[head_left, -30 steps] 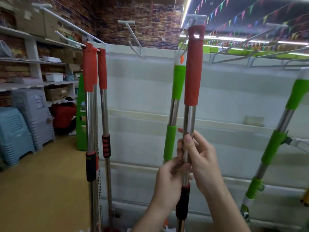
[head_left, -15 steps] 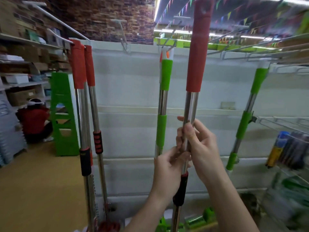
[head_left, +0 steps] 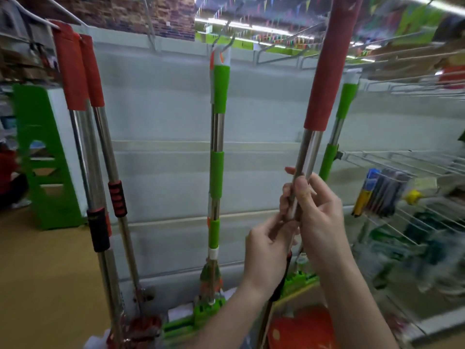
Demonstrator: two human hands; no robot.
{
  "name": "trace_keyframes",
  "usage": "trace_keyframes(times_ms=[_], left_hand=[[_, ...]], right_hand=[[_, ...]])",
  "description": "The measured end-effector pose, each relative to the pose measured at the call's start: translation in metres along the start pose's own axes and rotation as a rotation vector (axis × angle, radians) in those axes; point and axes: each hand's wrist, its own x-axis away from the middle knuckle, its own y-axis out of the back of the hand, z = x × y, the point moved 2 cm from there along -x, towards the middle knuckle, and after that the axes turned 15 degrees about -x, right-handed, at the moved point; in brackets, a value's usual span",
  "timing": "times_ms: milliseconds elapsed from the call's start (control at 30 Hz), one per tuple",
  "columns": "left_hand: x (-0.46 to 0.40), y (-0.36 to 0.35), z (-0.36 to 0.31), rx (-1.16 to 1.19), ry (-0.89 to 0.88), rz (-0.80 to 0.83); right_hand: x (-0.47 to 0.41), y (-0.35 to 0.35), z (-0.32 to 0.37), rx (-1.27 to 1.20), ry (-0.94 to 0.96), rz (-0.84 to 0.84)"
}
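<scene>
I hold a long steel mop pole with a red foam grip [head_left: 327, 71] nearly upright, tilted a little to the right, in front of a white display wall [head_left: 163, 117]. My right hand [head_left: 317, 210] grips the bare steel shaft, thumb up along it. Just below, my left hand [head_left: 266, 250] wraps the same shaft above its black collar. The pole's lower end is hidden behind my arms.
Two red-grip poles [head_left: 83, 102] hang at the left, a green-grip mop [head_left: 217, 152] in the middle, another green one [head_left: 337, 132] behind my pole. Wire shelves [head_left: 412, 167] with goods stand right. A green step stool [head_left: 42, 157] stands on the yellow floor at the left.
The view has swung right and down, so the hanging poles slid left. The held pole leans further right and its top has left the frame. Both hands keep their grip.
</scene>
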Motion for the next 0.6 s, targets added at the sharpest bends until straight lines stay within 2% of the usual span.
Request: trace_keyframes(times_ms=[267,600], left_hand=[[0.010,-0.055,-0.007,0.027,0.016,-0.024],[0.047,-0.076,-0.011,-0.104,0.017,-0.180]], right_hand=[[0.002,0.048,0.026,0.013,-0.033,0.023],[0.018,0.068,0.036,-0.028,-0.142,0.205]])
